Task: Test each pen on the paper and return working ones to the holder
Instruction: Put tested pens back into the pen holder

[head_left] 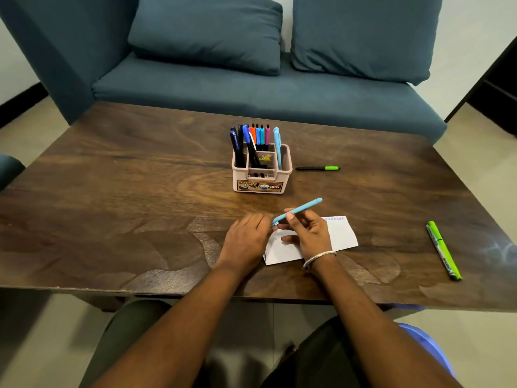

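- Near the front edge of the wooden table, just above the folded white paper, the right hand holds a light blue pen between thumb and fingers, its back end tilted up and away towards the right
- left hand lies palm down beside the paper, fingertips meeting the pen's lower end; whether it pinches a cap there I cannot tell
- pink holder stands further back at mid-table, full of upright pens
- one black-and-green pen lies just right of the holder; two green pens lie together well apart at the right
- the pen looks light, stiff and smooth, likely a bit slippery; best gripped low on the barrel near the tip for writing
- the paper is thin and would slide, so a hand should pin it
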